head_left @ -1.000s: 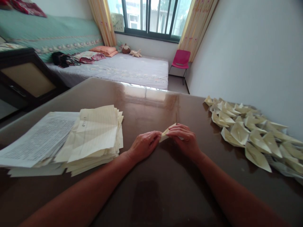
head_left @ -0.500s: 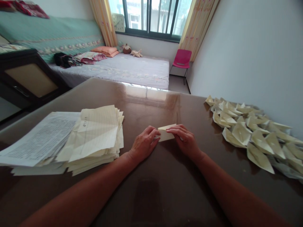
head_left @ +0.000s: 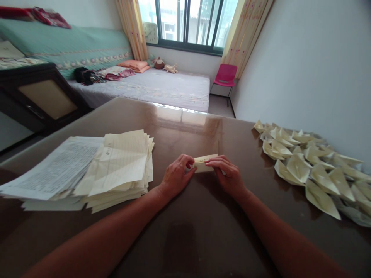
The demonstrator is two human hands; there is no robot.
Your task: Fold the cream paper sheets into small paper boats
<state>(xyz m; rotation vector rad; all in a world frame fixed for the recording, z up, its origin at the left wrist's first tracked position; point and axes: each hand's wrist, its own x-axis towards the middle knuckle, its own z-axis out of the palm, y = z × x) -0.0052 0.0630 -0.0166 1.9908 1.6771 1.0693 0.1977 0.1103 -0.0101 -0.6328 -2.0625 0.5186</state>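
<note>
A small folded piece of cream paper [head_left: 203, 164] lies on the brown glossy table [head_left: 185, 224] between my hands. My left hand [head_left: 179, 170] pinches its left end between thumb and fingers. On the right end, my right hand [head_left: 227, 170] grips the paper, its fingers across the top and its thumb partly hidden below. A fold along the paper stands slightly apart near the middle. Left of my hands lies a stack of cream lined paper [head_left: 121, 166], and beside it some printed white sheets [head_left: 65, 166].
Many folded paper boats [head_left: 298, 168] crowd the table's right side near the wall. Beyond the table are a bed [head_left: 174, 85], a pink chair [head_left: 226, 75] and a window [head_left: 188, 23]. A dark cabinet [head_left: 48, 94] stands at the left.
The folded paper's upper layer has parted along the fold, and my left fingers have curled more tightly at its end. The whole view has shifted slightly.
</note>
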